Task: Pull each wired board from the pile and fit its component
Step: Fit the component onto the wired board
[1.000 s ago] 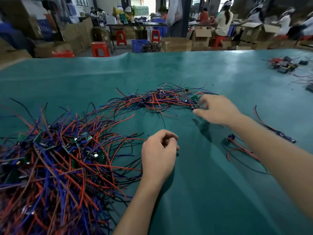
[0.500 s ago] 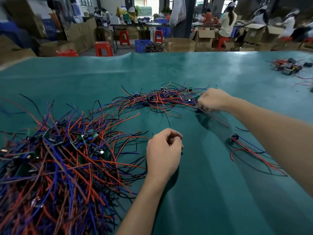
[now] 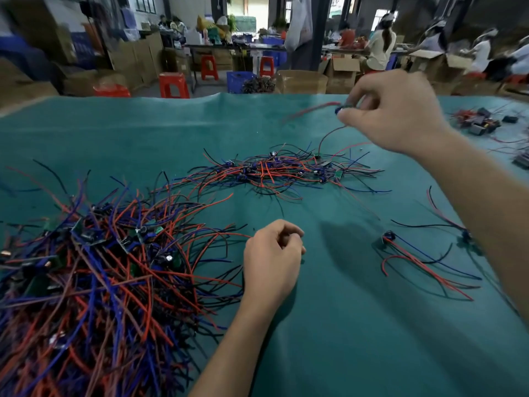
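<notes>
Wired board (image 3: 342,108), small and blurred, hangs above the tabletop (image 3: 329,325) in the pinch of the right hand (image 3: 398,113); its red and dark wires trail down and leftward toward the smaller pile (image 3: 282,171) at mid-table. No writing or label can be read anywhere; the boards are too small and the background boxes too blurred.

That right hand is raised over the far part of the green surface, back of the hand toward the camera, thumb and fingers curled together round the board, with the forearm running in from the lower right. The left hand (image 3: 272,259) rests on the tabletop just beside the right edge of the big pile (image 3: 94,282), its fingers curled in against the thumb; whether it holds some small part I cannot tell.

Two piles of red, blue and black wires with boards lie on the cloth: the large heap at lower left and the flatter one behind it. One separate board with wires (image 3: 415,256) lies to the right, near the right forearm, and another shows partly behind that arm. A cluster of dark parts (image 3: 483,123) sits at the far right edge.
</notes>
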Action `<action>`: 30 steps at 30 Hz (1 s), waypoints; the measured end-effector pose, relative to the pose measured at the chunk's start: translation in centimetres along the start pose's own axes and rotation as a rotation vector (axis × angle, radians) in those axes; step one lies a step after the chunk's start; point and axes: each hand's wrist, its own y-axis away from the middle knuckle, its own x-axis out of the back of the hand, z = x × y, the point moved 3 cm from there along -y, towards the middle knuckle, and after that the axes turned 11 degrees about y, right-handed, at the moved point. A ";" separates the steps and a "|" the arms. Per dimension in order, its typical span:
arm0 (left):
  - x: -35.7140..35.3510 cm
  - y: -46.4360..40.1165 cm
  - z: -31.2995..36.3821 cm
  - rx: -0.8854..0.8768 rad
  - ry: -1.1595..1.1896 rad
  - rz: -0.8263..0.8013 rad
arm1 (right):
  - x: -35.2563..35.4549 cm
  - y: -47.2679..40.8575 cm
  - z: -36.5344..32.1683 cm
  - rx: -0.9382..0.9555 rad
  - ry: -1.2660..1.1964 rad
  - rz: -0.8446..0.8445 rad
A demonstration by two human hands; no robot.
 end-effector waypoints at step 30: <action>-0.4 0.0 -0.2 -0.074 -0.060 -0.145 | -11.4 14.5 -2.3 -0.492 -1.221 -0.313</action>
